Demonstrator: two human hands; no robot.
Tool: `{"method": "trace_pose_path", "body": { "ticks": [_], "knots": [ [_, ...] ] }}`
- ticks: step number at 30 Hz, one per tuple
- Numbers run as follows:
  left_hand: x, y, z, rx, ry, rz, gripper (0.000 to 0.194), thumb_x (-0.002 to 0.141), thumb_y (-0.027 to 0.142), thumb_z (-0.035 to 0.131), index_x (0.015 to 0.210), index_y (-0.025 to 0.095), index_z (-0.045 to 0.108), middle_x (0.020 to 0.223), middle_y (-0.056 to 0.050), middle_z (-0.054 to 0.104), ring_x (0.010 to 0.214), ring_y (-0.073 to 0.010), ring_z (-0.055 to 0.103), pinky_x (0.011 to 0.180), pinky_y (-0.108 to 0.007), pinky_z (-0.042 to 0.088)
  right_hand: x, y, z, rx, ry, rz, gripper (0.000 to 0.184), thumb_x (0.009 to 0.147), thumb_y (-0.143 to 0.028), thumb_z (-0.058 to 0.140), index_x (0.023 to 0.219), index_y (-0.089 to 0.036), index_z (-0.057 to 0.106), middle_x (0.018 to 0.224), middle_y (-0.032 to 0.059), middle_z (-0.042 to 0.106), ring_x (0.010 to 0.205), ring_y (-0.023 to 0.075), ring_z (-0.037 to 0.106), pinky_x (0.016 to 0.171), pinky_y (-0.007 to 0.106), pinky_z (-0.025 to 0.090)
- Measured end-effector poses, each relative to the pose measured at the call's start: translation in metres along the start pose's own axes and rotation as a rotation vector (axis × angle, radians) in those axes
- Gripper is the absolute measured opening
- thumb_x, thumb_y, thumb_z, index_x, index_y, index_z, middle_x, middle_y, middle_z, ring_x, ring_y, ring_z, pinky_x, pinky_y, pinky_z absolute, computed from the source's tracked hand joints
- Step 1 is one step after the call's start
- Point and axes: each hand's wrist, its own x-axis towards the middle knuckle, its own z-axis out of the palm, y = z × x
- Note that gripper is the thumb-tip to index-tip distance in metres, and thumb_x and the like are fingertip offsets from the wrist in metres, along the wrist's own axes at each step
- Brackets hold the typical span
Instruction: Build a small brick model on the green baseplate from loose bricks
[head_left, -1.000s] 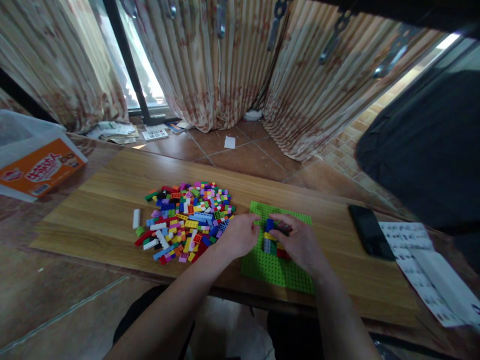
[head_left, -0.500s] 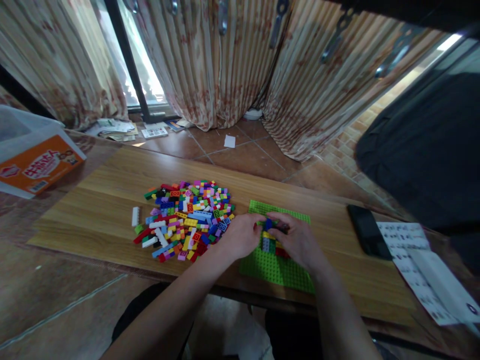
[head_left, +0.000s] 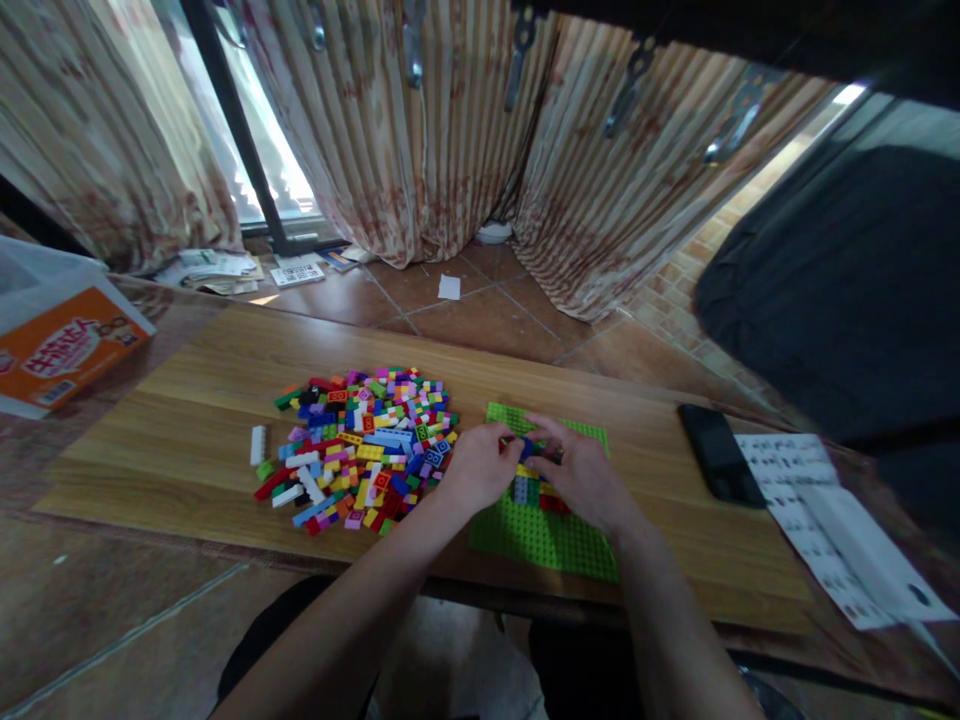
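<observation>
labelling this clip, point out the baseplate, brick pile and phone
Baseplate (head_left: 544, 545): head view, bare studs on the side nearest the person.
Brick pile (head_left: 369, 452): head view, near its middle.
Phone (head_left: 721, 456): head view, middle of its dark face.

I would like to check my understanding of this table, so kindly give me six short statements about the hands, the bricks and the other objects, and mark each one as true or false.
1. The left hand and right hand are close together, at the assembled bricks on the baseplate. True.
2. The baseplate is red. False: it is green.
3. The black phone lies to the right of the baseplate. True.
4. A white brick lies at the left edge of the loose brick pile. True.
5. The right hand is nearer to the loose brick pile. False: the left hand is nearer.
6. The loose brick pile lies to the right of the baseplate. False: it lies to the left.
</observation>
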Motion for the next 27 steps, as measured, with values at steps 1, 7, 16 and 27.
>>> {"method": "trace_pose_path", "body": {
  "ticks": [1, 7, 16, 27],
  "knots": [
    [0.002, 0.001, 0.001, -0.006, 0.004, -0.012, 0.026, 0.089, 0.027, 0.052, 0.095, 0.013, 0.074, 0.09, -0.011, 0.075, 0.081, -0.0209, 0.067, 0.074, -0.03, 0.047, 0.0, 0.0, 0.0, 0.004, -0.003, 0.003, 0.054, 0.077, -0.017, 0.063, 0.13, -0.025, 0.057, 0.102, 0.0022, 0.075, 0.072, 0.0156, 0.066, 0.075, 0.033, 0.052],
    [0.01, 0.005, 0.006, -0.018, 0.029, -0.101, 0.016, 0.081, 0.021, 0.06, 0.083, 0.014, 0.074, 0.079, -0.007, 0.073, 0.071, -0.0173, 0.063, 0.067, -0.027, 0.044, -0.001, -0.004, 0.001, 0.022, 0.004, 0.019, 0.054, 0.077, -0.016, 0.063, 0.131, -0.022, 0.057, 0.101, 0.0043, 0.074, 0.068, 0.0147, 0.065, 0.071, 0.031, 0.051],
    [0.014, -0.001, 0.007, -0.025, 0.037, -0.069, 0.01, 0.077, 0.017, 0.062, 0.073, 0.014, 0.071, 0.07, -0.004, 0.069, 0.067, -0.0154, 0.059, 0.065, -0.026, 0.04, -0.001, -0.005, 0.006, 0.008, 0.052, 0.021, 0.054, 0.074, -0.012, 0.064, 0.126, -0.025, 0.06, 0.102, 0.0018, 0.074, 0.066, 0.0134, 0.062, 0.071, 0.03, 0.051],
    [0.012, -0.006, -0.01, -0.589, 0.092, -0.125, 0.025, 0.084, 0.037, 0.057, 0.074, 0.015, 0.064, 0.06, 0.001, 0.057, 0.049, -0.0096, 0.044, 0.049, -0.023, 0.031, -0.009, 0.006, -0.014, 0.326, 0.429, 0.034, 0.032, 0.082, -0.028, 0.061, 0.112, -0.02, 0.068, 0.106, 0.0075, 0.073, 0.078, 0.0167, 0.066, 0.072, 0.032, 0.053]
  ]
}}
